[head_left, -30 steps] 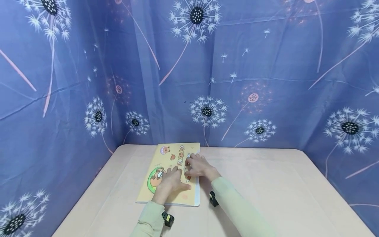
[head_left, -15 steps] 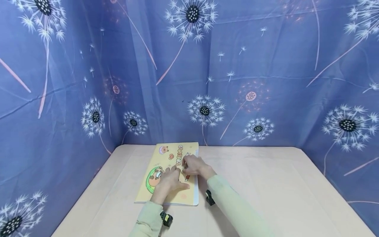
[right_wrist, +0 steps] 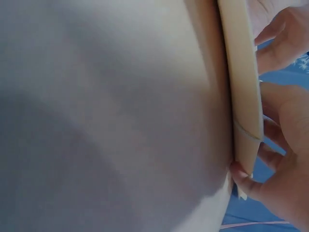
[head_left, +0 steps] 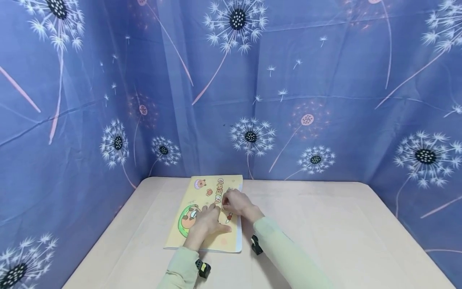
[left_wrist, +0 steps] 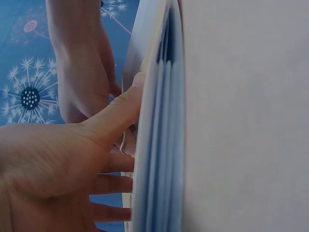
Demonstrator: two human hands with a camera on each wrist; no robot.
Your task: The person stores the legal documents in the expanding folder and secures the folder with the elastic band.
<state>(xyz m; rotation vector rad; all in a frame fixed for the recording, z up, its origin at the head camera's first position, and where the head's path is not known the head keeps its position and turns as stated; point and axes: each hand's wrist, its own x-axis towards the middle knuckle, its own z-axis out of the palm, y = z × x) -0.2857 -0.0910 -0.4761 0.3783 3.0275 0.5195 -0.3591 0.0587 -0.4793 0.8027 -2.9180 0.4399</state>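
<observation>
A yellow file folder (head_left: 216, 243) with cartoon capybaras on its cover lies flat on the table. Layered pocket edges (left_wrist: 164, 125) show along its near side in the left wrist view. My left hand (head_left: 208, 222) rests on the cover, fingers spread and thumb stretched out to the right. To its right, my right hand (head_left: 237, 202) bends over the cover and pinches a thin elastic cord (left_wrist: 124, 144) with its fingertips. In the right wrist view the cord (right_wrist: 247, 131) crosses the folder's edge, and a finger (right_wrist: 244, 180) of that hand touches the edge.
The table (head_left: 325, 228) has a pale cloth and stretches to the right of the folder. A blue dandelion-print curtain (head_left: 288, 80) hangs behind the table and along both sides. A small black camera (head_left: 203, 268) sits at the left wrist.
My right hand has shifted slightly left and its fingers have closed into a pinch over the cover. The left hand and the folder stay in place.
</observation>
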